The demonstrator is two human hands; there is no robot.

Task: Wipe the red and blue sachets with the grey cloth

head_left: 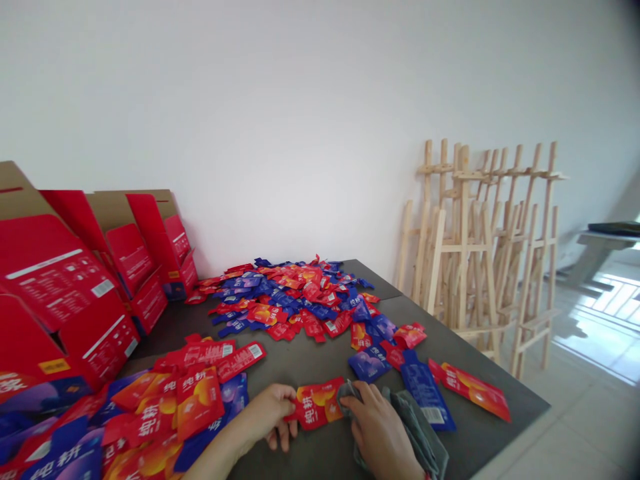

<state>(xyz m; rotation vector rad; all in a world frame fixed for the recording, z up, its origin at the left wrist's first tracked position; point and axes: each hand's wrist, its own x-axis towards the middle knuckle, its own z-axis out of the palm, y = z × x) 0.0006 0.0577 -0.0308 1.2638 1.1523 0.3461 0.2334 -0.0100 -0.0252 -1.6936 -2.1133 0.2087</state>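
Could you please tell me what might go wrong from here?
The cloth under the right hand trails close to a blue pouch, so a wide sweep might drag it. Another red pouch lies near the table's right edge and could get knocked off. The left hand pinches the small red pouch at one end, so it might slip or crease.

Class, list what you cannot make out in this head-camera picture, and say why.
- Head view: right end of the red pouch between the hands, under the grey cloth and right hand.
- Head view: left side of the nearest red box, past the left edge.
- Head view: fine print on that box, too small and blurred.
- Head view: lowest packets in the far pile, buried under others.
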